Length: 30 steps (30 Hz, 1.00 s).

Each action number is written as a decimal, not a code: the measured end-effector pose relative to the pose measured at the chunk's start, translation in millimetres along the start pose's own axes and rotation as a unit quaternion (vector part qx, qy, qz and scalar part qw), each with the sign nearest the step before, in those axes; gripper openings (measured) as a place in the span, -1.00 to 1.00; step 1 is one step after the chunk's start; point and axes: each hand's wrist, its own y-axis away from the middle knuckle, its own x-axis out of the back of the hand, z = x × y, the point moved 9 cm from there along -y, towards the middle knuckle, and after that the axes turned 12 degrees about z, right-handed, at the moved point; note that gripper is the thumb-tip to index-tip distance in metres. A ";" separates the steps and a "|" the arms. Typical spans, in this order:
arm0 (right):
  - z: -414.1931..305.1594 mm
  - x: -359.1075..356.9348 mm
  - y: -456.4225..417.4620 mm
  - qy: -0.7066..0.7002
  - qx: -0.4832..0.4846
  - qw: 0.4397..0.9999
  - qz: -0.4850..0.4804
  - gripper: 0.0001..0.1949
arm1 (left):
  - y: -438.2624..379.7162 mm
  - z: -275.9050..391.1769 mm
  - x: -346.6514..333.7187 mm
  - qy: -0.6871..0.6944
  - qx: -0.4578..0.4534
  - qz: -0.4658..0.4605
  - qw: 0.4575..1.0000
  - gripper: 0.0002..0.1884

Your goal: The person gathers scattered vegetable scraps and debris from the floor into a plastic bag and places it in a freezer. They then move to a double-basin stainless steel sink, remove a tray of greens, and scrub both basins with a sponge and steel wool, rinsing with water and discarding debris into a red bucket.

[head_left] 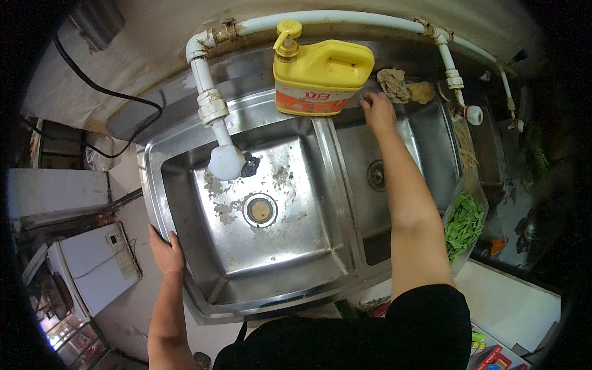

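A double-basin stainless steel sink (pixel 340 194) lies before me. My left hand (pixel 169 254) grips the outer rim at its left side, thumb apart from the fingers. Over the right basin (pixel 356 157) my right arm reaches to the back ledge. There my right hand (pixel 381 113) has its fingertips together at a small greyish thing, too small to name, just right of a yellow detergent jug (pixel 323 67). The jug stands upright on the back ledge and has a pump top (pixel 289 30). Beside my right hand lie a crumpled tan cloth (pixel 393 85) and a yellowish scrubber (pixel 420 92).
A white plastic pipe (pixel 206 78) with a white tap end (pixel 226 163) hangs over the left basin, by a dark scouring pad (pixel 250 165). A bag of green leaves (pixel 464 226) sits right of the sink. A black cable (pixel 92 83) loops at left, above a white appliance (pixel 95 266).
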 end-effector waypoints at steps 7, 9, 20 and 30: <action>-5.9 -19.0 -26.3 0.085 -0.021 0.991 -0.102 -0.74 | -0.5 -1.4 3.8 0.005 0.001 0.002 1.000 -0.32; -1.2 -24.1 -30.3 0.097 -0.031 0.987 -0.124 -0.74 | -1.7 1.5 4.7 0.002 0.008 -0.005 1.000 -0.32; 7.5 -35.1 -36.8 0.131 0.029 0.986 -0.103 -0.76 | -2.6 3.7 2.0 0.028 0.009 0.002 1.000 -0.29; 14.3 42.1 177.9 -0.423 -0.303 0.842 -0.143 -0.82 | -2.1 -1.4 2.5 0.033 -0.017 0.014 0.999 -0.30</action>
